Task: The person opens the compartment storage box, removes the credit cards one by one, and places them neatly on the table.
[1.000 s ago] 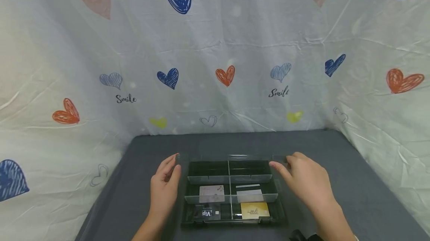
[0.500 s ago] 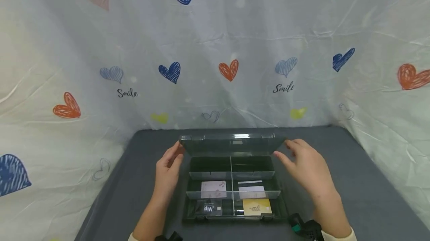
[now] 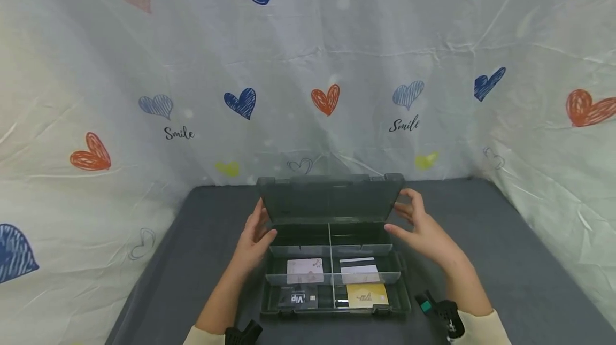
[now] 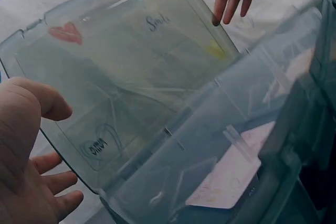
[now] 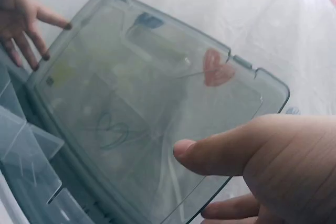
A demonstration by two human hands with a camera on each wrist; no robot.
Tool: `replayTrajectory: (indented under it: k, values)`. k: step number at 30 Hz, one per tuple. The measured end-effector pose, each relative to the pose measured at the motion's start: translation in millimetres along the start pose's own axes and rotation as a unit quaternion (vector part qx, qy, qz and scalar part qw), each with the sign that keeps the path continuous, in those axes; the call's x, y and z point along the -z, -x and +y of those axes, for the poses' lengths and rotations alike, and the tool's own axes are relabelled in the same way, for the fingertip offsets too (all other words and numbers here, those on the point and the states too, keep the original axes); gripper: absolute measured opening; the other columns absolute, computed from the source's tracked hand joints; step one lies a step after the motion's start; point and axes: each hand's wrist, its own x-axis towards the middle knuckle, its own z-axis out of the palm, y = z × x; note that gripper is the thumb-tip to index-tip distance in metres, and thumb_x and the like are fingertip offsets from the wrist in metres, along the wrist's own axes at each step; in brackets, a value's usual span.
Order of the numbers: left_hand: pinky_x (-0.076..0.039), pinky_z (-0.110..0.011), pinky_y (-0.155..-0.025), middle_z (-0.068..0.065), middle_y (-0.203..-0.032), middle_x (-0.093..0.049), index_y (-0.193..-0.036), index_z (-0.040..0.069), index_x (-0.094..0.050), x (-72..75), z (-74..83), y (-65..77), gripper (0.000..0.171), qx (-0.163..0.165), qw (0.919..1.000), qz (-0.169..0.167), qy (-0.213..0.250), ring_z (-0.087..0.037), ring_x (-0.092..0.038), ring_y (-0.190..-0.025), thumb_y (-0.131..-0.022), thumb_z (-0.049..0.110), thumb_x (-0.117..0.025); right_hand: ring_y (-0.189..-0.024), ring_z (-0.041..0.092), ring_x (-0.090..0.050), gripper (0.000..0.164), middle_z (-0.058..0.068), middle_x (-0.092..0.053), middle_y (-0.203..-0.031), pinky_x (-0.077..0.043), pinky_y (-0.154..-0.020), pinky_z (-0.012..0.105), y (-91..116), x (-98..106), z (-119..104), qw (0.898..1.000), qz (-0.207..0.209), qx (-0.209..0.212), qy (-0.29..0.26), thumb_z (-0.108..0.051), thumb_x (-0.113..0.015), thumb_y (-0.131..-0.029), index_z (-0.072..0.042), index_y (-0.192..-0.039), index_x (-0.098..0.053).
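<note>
A see-through grey-green plastic storage box sits on the table with its hinged lid [image 3: 332,199] raised and leaning back. Dividers [image 3: 356,251] split the base into several compartments. A pale pink card [image 3: 305,269], a white card with a dark stripe [image 3: 359,267], a black VIP card [image 3: 295,298] and a yellow card [image 3: 367,296] lie in the nearer ones. My left hand [image 3: 252,240] is at the lid's left edge, its thumb in front and its fingers spread loosely beyond the edge. My right hand [image 3: 423,227] mirrors it at the right edge, fingers loosely bent, thumb apart.
Dark grey cloth covers the table [image 3: 520,259]. Behind it hangs a pale curtain [image 3: 361,56] printed with hearts and "Smile". Black straps with devices sit on my left wrist [image 3: 243,332] and right wrist [image 3: 447,318].
The lid has swung up and back, from low over the box's rear to steeply raised. Both hands have followed it along its sides, and their grip looks looser now.
</note>
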Motion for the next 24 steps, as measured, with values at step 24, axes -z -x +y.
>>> replayTrajectory:
  k: [24]
  values:
    - [-0.015, -0.059, -0.12, -0.012, -0.171, -0.008, -0.165, 0.009, -0.021, -6.5, -38.0, -7.3, 0.09, 0.031, 0.999, -0.026, 0.016, -0.034, -0.011, -0.155, -0.085, -0.027, -0.043, -0.149, 0.052, -0.018, 0.107, 0.024, -0.002, -0.169, -0.045, -0.102, 0.063, -27.2, -43.1, 45.4, 0.999, -0.002, 0.016, -0.033, 0.016, -0.063, -0.091, -0.016, -0.166, 0.006]
